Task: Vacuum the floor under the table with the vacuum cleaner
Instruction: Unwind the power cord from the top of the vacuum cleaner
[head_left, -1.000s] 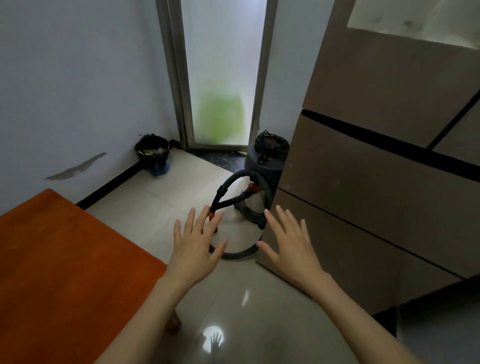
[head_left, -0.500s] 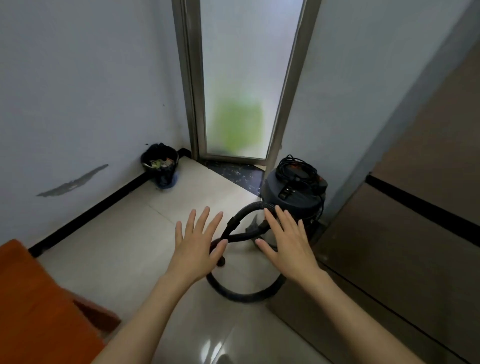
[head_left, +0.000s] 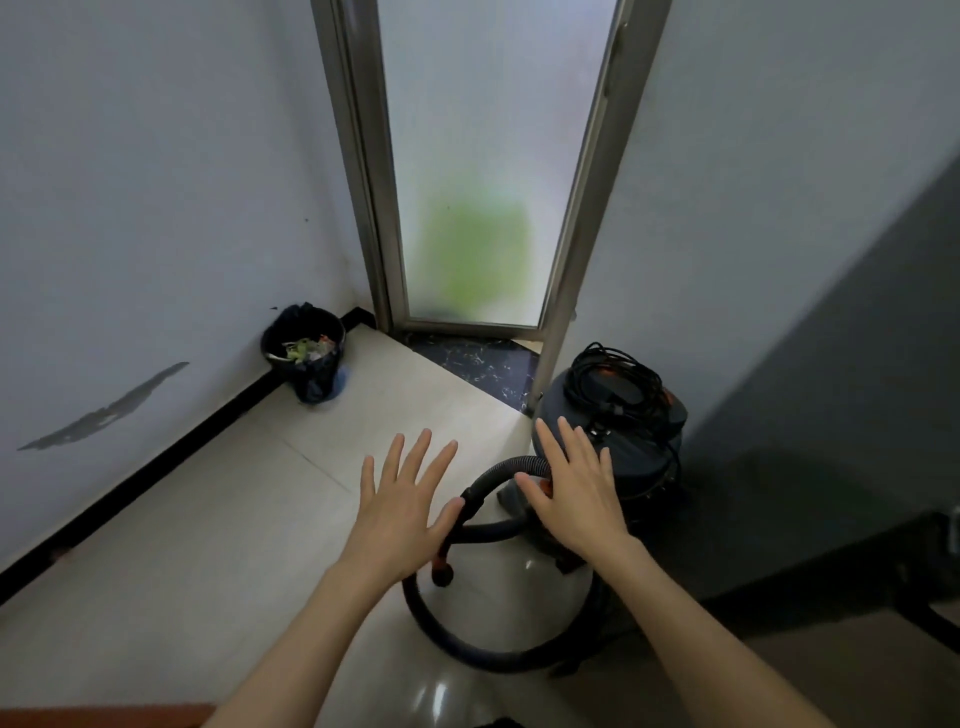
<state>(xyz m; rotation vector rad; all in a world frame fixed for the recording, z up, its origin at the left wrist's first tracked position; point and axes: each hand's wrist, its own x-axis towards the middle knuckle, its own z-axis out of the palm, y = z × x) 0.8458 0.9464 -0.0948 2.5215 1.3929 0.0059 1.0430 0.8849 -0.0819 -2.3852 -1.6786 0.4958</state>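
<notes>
Both hands are held out flat above the floor (head_left: 218, 545), fingers spread and straight, and nothing is gripped by either. The left hand (head_left: 402, 512) is seen just left of the hose (head_left: 483, 652), which is looped on the tiles. The right hand (head_left: 579, 493) is seen over the hose's upper bend, in front of the vacuum cleaner (head_left: 631, 436). The vacuum cleaner is stood beside the frosted door (head_left: 483, 171), with a cable (head_left: 615, 371) coiled on top. A lined waste bin (head_left: 306, 353) is placed in the corner.

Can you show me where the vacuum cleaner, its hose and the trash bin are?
vacuum cleaner (head_left: 631, 457): head view, on its dark drum body.
hose (head_left: 457, 642): head view, on the loop lying on the floor.
trash bin (head_left: 311, 379): head view, on its black bag.
</notes>
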